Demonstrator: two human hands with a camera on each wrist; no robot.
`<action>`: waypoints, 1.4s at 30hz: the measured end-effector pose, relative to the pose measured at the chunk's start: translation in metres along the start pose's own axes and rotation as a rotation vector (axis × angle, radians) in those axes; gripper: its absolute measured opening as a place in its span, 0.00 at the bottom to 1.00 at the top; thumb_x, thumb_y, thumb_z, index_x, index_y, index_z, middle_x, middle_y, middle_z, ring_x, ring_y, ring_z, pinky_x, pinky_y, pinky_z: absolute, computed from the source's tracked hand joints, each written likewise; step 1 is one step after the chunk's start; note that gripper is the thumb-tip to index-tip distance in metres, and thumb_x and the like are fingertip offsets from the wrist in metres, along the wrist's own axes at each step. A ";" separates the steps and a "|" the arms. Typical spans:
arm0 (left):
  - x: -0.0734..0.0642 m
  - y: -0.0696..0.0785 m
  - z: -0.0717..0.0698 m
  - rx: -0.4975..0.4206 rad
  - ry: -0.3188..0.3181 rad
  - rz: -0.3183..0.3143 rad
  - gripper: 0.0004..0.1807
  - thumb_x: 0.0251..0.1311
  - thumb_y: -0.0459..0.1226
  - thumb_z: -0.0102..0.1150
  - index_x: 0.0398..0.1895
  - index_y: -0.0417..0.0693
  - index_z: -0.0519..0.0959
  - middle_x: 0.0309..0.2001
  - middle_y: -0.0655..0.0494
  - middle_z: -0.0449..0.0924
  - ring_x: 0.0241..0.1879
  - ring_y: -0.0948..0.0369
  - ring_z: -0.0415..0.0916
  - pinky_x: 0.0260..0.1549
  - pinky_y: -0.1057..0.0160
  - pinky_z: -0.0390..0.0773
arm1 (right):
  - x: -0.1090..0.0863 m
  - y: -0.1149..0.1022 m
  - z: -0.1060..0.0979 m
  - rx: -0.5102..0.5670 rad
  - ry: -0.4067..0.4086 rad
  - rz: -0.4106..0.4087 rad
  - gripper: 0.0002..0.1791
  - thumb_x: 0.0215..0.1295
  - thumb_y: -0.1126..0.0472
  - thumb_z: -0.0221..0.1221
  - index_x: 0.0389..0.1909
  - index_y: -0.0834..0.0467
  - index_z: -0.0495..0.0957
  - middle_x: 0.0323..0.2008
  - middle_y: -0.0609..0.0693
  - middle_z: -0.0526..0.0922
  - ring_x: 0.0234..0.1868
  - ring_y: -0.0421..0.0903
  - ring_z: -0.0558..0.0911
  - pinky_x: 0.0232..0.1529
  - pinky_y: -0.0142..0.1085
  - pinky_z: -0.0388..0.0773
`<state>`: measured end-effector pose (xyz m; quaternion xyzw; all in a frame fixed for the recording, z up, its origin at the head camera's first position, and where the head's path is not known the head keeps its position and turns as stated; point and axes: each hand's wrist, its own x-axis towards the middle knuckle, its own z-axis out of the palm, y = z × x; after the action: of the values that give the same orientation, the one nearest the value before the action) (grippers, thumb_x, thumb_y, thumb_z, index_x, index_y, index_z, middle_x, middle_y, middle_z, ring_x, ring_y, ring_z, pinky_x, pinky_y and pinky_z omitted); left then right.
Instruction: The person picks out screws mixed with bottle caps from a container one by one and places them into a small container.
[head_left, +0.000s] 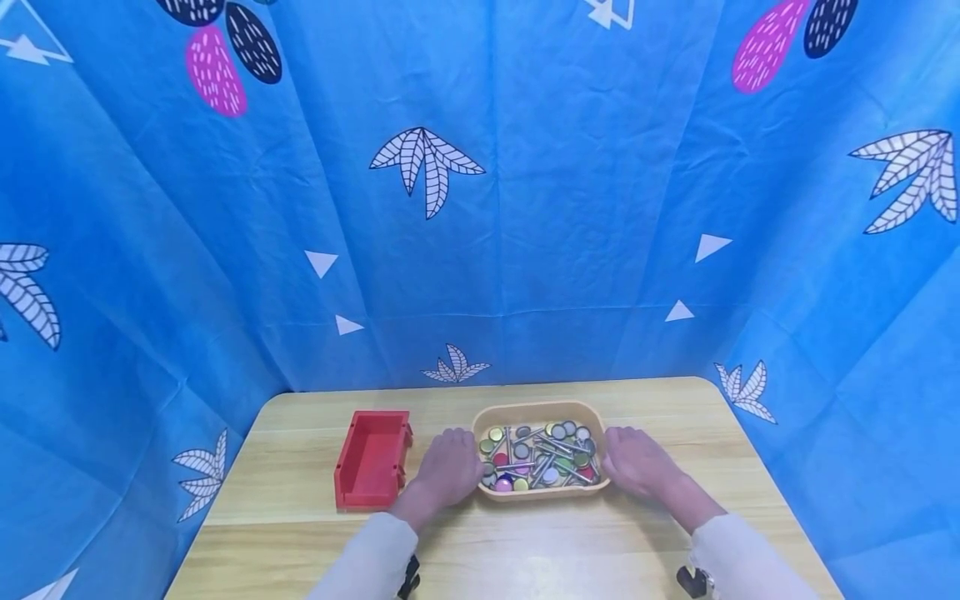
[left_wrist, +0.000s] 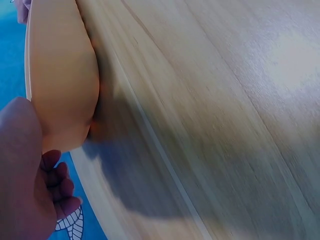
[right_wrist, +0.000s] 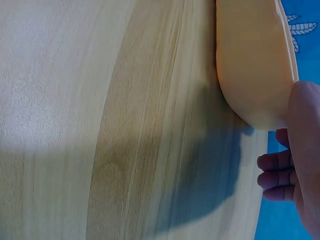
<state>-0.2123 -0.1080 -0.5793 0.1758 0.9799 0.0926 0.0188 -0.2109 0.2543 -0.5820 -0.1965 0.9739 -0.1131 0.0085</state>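
A shallow tan plastic tray (head_left: 543,494) with rounded ends lies on the table in the head view. It holds a mix of round caps (head_left: 521,451) in several colours and long silvery screws or nails (head_left: 515,466). My left hand (head_left: 452,468) grips the tray's left end, and my right hand (head_left: 639,462) grips the opposite end. Each wrist view shows the tray's smooth outer wall (left_wrist: 65,75) with a thumb (right_wrist: 304,97) along the rim and the other fingers curled beneath the end.
Left of the tray stands a red plastic bin (head_left: 373,460) with an open top. Both rest on a light wooden table (head_left: 540,550). Blue patterned cloth (head_left: 562,250) hangs behind the table's back edge and along both sides.
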 end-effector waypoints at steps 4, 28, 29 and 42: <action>-0.002 -0.004 0.000 -0.019 -0.002 -0.010 0.19 0.65 0.48 0.57 0.45 0.40 0.77 0.33 0.55 0.71 0.34 0.59 0.66 0.37 0.59 0.74 | 0.000 -0.003 0.003 -0.038 0.020 -0.017 0.08 0.70 0.56 0.54 0.38 0.57 0.71 0.26 0.47 0.71 0.29 0.43 0.69 0.36 0.41 0.74; -0.009 -0.021 -0.001 0.019 0.020 0.015 0.12 0.67 0.44 0.53 0.38 0.44 0.74 0.30 0.55 0.68 0.32 0.58 0.64 0.37 0.58 0.72 | -0.001 -0.019 0.014 -0.098 0.092 -0.094 0.08 0.71 0.56 0.52 0.35 0.58 0.71 0.25 0.47 0.68 0.29 0.43 0.67 0.38 0.42 0.74; -0.009 -0.021 -0.001 0.023 0.024 0.018 0.12 0.67 0.44 0.53 0.38 0.44 0.74 0.30 0.55 0.68 0.32 0.58 0.64 0.37 0.58 0.72 | -0.001 -0.019 0.015 -0.103 0.090 -0.093 0.08 0.71 0.56 0.52 0.35 0.58 0.71 0.26 0.46 0.68 0.29 0.43 0.67 0.38 0.42 0.74; -0.012 -0.021 -0.001 0.124 0.151 0.021 0.19 0.64 0.48 0.58 0.45 0.41 0.76 0.33 0.54 0.68 0.34 0.59 0.62 0.34 0.61 0.68 | 0.000 -0.021 0.015 -0.088 0.071 -0.061 0.09 0.69 0.56 0.54 0.35 0.58 0.71 0.26 0.47 0.68 0.29 0.44 0.68 0.38 0.43 0.74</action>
<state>-0.2080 -0.1315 -0.5818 0.1793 0.9805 0.0447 -0.0671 -0.2019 0.2327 -0.5917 -0.2221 0.9712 -0.0775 -0.0381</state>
